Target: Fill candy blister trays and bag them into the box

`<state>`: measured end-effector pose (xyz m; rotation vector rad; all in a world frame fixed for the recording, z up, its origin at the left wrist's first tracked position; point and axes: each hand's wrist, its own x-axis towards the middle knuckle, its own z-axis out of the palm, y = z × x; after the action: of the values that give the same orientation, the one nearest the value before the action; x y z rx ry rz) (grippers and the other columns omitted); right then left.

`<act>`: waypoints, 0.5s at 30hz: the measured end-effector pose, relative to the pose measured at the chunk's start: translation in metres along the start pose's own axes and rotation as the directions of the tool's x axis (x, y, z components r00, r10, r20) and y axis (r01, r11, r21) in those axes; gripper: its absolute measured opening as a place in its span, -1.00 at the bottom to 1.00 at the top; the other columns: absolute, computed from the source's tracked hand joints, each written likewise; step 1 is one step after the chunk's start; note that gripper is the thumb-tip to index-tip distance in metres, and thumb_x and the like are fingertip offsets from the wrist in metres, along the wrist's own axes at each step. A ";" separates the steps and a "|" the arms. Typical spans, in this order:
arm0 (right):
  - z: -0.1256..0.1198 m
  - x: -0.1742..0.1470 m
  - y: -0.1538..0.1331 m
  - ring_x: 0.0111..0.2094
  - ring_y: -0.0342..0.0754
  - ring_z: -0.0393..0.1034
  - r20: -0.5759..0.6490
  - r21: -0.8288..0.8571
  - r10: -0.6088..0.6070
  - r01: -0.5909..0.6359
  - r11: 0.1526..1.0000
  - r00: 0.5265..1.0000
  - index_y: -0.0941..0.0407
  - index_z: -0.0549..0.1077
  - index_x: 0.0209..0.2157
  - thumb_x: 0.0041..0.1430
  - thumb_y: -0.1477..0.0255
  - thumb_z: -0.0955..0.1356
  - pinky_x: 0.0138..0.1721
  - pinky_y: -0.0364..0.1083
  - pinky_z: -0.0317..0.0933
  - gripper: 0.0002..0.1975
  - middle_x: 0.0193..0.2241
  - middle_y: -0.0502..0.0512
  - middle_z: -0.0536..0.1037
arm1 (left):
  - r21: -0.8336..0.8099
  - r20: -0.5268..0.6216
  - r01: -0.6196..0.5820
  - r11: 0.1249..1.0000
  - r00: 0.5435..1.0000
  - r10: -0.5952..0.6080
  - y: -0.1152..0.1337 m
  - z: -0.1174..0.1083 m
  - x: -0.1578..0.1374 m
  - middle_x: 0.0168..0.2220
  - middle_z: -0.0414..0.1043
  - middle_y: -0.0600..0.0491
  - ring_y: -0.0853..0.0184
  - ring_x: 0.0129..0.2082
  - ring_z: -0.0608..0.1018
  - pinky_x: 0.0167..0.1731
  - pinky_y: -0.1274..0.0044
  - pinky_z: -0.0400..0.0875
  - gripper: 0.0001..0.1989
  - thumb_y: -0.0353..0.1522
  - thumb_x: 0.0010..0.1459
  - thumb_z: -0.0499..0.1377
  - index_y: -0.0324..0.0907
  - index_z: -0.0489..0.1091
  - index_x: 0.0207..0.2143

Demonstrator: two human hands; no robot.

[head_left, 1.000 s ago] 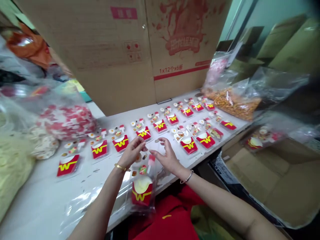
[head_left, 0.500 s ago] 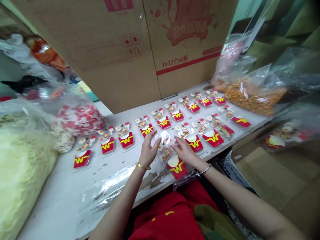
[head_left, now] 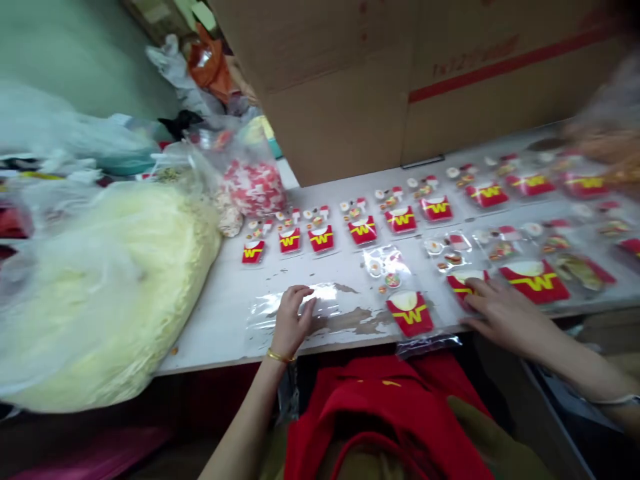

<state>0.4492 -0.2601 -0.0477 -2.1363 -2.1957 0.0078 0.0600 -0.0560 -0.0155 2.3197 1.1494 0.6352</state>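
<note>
My left hand [head_left: 294, 321] is over a flat clear plastic bag [head_left: 265, 310], thumb and fingers apart with nothing seen between them. To its right lies a clear packet [head_left: 391, 263] with small food-shaped pieces and a red carton piece [head_left: 410, 313] bearing a yellow mark. My right hand [head_left: 505, 317] rests, slightly blurred, at the lower edge of a neighbouring packet's red carton piece [head_left: 457, 283]; its fingers are apart and partly cover that piece. The nearest packet beyond it [head_left: 535, 280] has a similar red carton piece.
A row of similar packets [head_left: 363, 230] runs along the back of the white table [head_left: 210, 333]. Behind stands a big cardboard box [head_left: 340, 120]. On the left are a large bag of pale yellow pieces [head_left: 125, 267] and a bag of red-and-white pieces [head_left: 255, 190].
The view has swung left. Both hands were at the upper end of the near packet; they have separated, the left to the clear bag, the right to the neighbouring packet.
</note>
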 end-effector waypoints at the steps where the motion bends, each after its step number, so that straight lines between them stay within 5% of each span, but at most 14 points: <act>1: 0.006 -0.001 0.003 -0.07 0.24 0.29 -0.013 -0.008 -0.017 0.017 1.000 1.000 0.11 0.49 -0.37 0.13 0.20 0.30 -0.12 0.18 0.20 -0.72 0.00 0.33 0.37 | 0.049 0.010 0.009 0.999 1.000 -0.010 -0.003 0.000 -0.005 -0.16 0.38 -0.05 0.24 -0.09 0.43 -0.04 0.35 0.33 -0.79 -0.29 0.26 0.02 -0.14 0.39 -0.17; 5: 0.014 0.002 0.007 -0.08 0.21 0.32 -0.025 -0.075 -0.025 0.023 0.997 0.999 0.13 0.47 -0.35 0.21 0.27 0.25 -0.18 0.13 0.24 -0.74 0.03 0.38 0.35 | 0.181 0.068 0.025 0.983 0.997 -0.038 -0.003 0.011 -0.013 -0.21 0.38 -0.04 0.23 -0.15 0.42 -0.13 0.36 0.28 -0.77 -0.25 0.27 0.00 -0.14 0.38 -0.21; 11: -0.011 0.027 -0.016 -0.11 0.13 0.36 -0.037 -0.146 0.079 -0.083 0.986 0.996 0.16 0.42 -0.31 0.28 0.39 0.21 -0.24 0.03 0.26 -0.80 0.05 0.36 0.33 | 0.303 0.065 0.132 0.944 0.985 -0.158 0.006 0.044 -0.008 -0.23 0.36 -0.01 0.21 -0.16 0.39 -0.18 0.36 0.19 -0.81 -0.21 0.23 0.06 -0.14 0.31 -0.27; 15: -0.028 0.041 -0.038 -0.09 0.15 0.35 -0.116 -0.180 0.128 -0.147 0.973 0.985 0.17 0.43 -0.27 0.30 0.38 0.20 -0.26 0.02 0.27 -0.78 0.05 0.35 0.33 | 0.355 0.058 0.158 0.921 0.980 -0.191 -0.006 0.044 -0.009 -0.25 0.36 -0.01 0.22 -0.17 0.39 -0.21 0.38 0.15 -0.82 -0.30 0.29 -0.03 -0.15 0.29 -0.31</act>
<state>0.4122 -0.2216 -0.0152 -2.3243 -2.0614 -0.3071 0.0776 -0.0690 -0.0546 2.4619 1.5067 0.2705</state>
